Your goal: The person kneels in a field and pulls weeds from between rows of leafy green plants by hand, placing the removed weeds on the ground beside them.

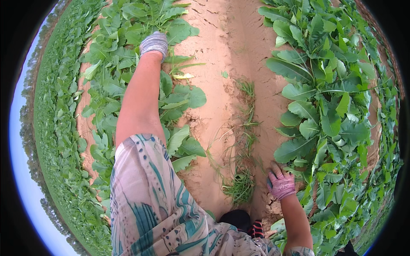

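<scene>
A field is spreading out under a strip of pale blue sky, with a line of trees blurring at the curved left rim and black corners cutting off the rest. Sandy soil is forming a furrow between a left row of leafy plants and a right row of leafy plants.

The left hand, wearing a grey striped glove, is resting among the leaves at the far end of the left row; its fingers are hiding beyond the knuckles, so I cannot tell whether they are gripping anything. The forearm and a patterned sleeve are covering part of that row.

The right hand, in a pink striped glove, is lying low beside the right row, fingers slightly apart and pointing toward leaves; whether the tips are holding something is staying unclear. Grass is lying tangled along the furrow, near a partly hidden dark shape.
</scene>
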`<move>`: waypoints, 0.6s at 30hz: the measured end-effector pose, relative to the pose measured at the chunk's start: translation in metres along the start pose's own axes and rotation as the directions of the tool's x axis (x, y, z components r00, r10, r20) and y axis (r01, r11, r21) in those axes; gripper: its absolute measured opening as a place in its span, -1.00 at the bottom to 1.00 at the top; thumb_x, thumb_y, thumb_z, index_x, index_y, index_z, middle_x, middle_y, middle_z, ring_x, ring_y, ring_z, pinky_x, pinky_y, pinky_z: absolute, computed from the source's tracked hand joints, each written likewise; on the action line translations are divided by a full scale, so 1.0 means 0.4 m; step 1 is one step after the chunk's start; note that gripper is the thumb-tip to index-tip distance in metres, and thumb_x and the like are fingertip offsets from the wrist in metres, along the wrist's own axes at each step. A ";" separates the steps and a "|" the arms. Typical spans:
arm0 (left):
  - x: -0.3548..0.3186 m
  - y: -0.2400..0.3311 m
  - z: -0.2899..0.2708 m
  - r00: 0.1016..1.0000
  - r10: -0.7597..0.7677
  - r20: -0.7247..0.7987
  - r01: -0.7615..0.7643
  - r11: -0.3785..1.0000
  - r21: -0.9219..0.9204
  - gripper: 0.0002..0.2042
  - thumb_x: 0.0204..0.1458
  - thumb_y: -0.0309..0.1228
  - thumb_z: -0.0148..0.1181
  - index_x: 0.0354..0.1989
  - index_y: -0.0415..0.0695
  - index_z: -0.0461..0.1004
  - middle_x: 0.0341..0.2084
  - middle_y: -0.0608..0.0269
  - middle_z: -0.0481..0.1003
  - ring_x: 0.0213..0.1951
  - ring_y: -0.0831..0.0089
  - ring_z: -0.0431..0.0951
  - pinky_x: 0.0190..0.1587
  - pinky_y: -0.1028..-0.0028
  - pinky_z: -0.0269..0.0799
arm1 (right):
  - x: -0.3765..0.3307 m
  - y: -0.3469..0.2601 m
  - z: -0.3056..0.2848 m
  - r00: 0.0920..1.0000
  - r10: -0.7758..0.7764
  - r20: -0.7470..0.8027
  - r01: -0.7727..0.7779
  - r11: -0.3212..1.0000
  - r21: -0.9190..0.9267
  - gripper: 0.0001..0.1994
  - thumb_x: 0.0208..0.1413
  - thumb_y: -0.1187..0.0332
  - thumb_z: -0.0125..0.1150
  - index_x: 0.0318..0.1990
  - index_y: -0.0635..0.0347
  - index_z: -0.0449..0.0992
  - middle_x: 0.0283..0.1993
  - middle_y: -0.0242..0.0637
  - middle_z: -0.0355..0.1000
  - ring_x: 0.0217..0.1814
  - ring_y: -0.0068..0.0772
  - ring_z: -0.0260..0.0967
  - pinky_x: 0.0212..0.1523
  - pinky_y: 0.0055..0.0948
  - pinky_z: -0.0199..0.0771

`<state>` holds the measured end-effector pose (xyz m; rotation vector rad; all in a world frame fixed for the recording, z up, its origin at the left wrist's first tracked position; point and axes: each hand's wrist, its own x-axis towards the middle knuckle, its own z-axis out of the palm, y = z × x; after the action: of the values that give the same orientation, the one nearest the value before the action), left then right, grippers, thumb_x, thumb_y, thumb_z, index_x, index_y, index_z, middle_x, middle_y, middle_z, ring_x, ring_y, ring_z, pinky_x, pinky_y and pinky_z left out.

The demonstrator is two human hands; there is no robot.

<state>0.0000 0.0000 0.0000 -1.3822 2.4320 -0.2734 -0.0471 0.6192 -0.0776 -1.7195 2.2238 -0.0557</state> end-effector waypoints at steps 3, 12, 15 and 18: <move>0.013 -0.011 0.000 0.991 -0.093 0.093 0.099 0.994 -0.054 -0.72 0.09 -0.47 0.04 -0.04 -0.07 0.55 0.02 0.08 0.49 0.06 0.10 0.50 0.00 0.13 0.48 | 0.003 0.004 0.016 1.000 -0.012 -0.008 0.011 1.000 -0.020 -0.55 -0.27 0.17 0.31 -0.10 -0.05 0.51 0.35 -0.39 0.12 0.34 -0.10 0.08 0.18 0.10 0.17; 0.052 -0.031 0.036 0.968 -0.111 0.227 0.096 0.992 0.078 -0.70 0.08 -0.41 0.06 -0.01 -0.09 0.54 0.04 0.11 0.49 0.06 0.11 0.51 -0.02 0.14 0.46 | 0.003 0.011 0.022 1.000 -0.008 0.003 0.008 1.000 -0.020 -0.53 -0.27 0.12 0.30 -0.08 -0.08 0.52 0.39 -0.41 0.08 0.34 -0.15 0.09 0.12 0.12 0.15; 0.044 -0.020 0.050 0.972 -0.141 0.188 0.128 0.988 0.080 -0.70 0.08 -0.38 0.08 -0.01 -0.04 0.55 0.04 0.14 0.49 0.07 0.16 0.51 0.00 0.16 0.44 | 0.008 0.010 0.001 0.999 0.003 0.049 -0.002 1.000 -0.017 -0.52 -0.24 0.16 0.30 -0.04 -0.05 0.50 0.34 -0.39 0.13 0.32 -0.09 0.13 0.23 0.01 0.19; 0.024 -0.009 0.067 0.969 -0.178 0.169 0.164 0.982 0.096 -0.72 0.10 -0.38 0.09 -0.01 0.02 0.56 0.03 0.18 0.51 0.06 0.21 0.52 0.00 0.20 0.45 | 0.012 0.005 -0.008 1.000 0.003 0.013 -0.003 1.000 -0.004 -0.52 -0.19 0.15 0.26 0.00 -0.06 0.48 0.34 -0.39 0.13 0.32 -0.13 0.14 0.22 -0.02 0.23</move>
<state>0.0081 -0.0103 -0.0254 -1.5139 2.1390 -0.2755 -0.0507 0.6144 -0.0763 -1.7140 2.2183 -0.0385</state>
